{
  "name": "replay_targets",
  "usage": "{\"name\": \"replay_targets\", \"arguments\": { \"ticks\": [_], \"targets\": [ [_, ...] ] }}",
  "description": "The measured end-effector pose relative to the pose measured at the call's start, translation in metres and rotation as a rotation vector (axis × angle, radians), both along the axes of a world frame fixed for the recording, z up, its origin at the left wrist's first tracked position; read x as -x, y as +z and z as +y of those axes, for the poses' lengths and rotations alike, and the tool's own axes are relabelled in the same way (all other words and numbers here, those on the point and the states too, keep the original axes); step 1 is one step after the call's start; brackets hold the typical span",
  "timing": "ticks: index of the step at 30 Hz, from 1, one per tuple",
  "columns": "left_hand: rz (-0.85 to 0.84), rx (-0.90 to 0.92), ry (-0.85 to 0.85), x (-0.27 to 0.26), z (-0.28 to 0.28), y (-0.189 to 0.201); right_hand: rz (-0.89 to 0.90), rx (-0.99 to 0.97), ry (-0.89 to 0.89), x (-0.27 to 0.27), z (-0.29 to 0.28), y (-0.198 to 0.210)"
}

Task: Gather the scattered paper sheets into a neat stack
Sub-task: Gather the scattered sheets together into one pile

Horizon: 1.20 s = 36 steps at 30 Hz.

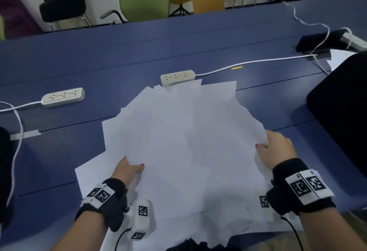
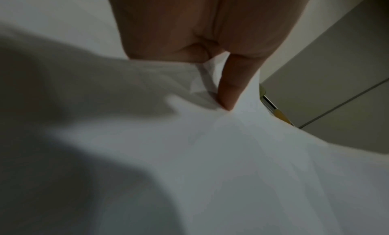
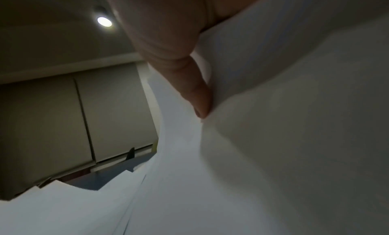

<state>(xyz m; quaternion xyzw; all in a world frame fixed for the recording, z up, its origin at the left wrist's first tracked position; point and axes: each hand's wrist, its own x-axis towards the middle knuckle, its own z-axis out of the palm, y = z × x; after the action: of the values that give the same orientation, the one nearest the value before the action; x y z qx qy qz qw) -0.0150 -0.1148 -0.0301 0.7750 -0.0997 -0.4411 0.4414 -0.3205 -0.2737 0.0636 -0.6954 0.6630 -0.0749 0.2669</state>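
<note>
On the blue bench [image 1: 79, 56], both hands pinch the fanned white paper sheets [image 1: 178, 141]: left hand [image 1: 127, 169] at seven o'clock, right hand [image 1: 278, 149] at three, likely to square them.

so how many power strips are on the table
2. One power strip lies at the left of the blue table; the other sits just beyond the paper sheets, its near edge partly covered. More may be hidden.

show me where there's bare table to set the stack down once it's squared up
Bare blue table lies left of the paper sheets, below the left power strip. Crowded: the far edge, where sheets touch the middle power strip.
</note>
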Motion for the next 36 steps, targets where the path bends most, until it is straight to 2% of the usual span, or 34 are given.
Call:
{"name": "replay_targets", "arguments": {
  "ticks": [6, 14, 23, 27, 30, 32, 36],
  "targets": [
    [-0.112, -0.081, -0.085, -0.005, -0.009, -0.014, 0.084, 0.205, 0.007, -0.009, 0.014, 0.033],
    [-0.152, -0.095, -0.145, -0.008, -0.013, -0.019, 0.053, 0.389, -0.062, 0.0, 0.016, 0.054],
    [-0.212, -0.075, -0.145, -0.004, -0.011, -0.009, -0.245, 0.726, -0.238, -0.009, 0.016, 0.087],
    [-0.206, -0.081, -0.16, -0.003, -0.013, -0.008, -0.461, 0.818, -0.295, -0.024, 0.023, 0.1],
    [-0.215, -0.099, -0.175, -0.003, -0.015, -0.006, -0.706, 0.781, -0.453, -0.037, 0.026, 0.103],
    [-0.19, -0.087, -0.168, -0.003, -0.016, -0.003, -0.891, 0.657, -0.599, -0.046, 0.026, 0.092],
    [-0.102, -0.062, -0.129, -0.006, -0.018, -0.005, -1.009, 0.349, -0.77, -0.067, 0.032, 0.036]
  ]
}}
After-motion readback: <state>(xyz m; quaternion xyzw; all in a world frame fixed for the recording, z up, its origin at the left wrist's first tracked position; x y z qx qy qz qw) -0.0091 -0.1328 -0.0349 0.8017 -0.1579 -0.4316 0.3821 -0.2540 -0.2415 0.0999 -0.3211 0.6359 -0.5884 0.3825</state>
